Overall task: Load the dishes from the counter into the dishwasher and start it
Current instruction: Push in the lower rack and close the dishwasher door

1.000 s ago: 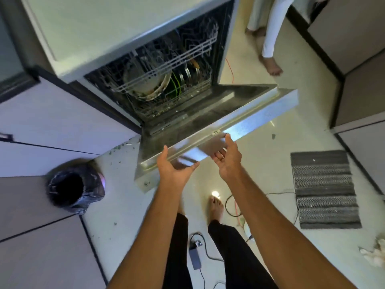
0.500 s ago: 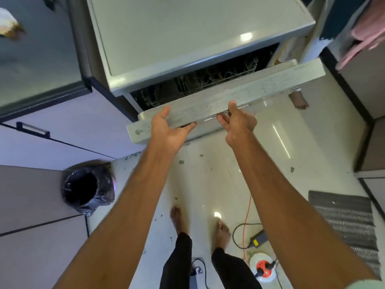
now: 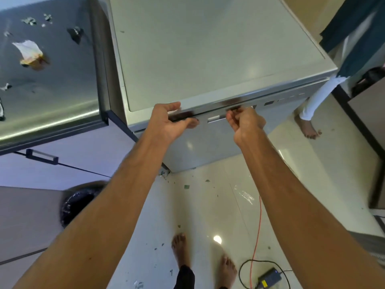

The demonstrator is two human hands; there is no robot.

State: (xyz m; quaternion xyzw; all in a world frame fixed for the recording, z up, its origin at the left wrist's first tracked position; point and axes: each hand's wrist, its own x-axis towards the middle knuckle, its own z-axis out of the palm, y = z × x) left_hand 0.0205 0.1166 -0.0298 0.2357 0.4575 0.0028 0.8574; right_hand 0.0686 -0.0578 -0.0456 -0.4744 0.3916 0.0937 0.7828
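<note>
Clamping the top edge of the upright dishwasher door (image 3: 208, 147), the left hand (image 3: 166, 120) and right hand (image 3: 244, 123) both curl their fingers onto it.

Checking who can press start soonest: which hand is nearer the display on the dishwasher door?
Right. The right hand is at the top edge of the door, just left of the display; the left hand grips that edge farther left.

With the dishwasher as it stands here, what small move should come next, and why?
Probably let go and reach right for the control strip: the silver dishwasher door looks fully shut, while the left hand and right hand grip its top edge.
</note>
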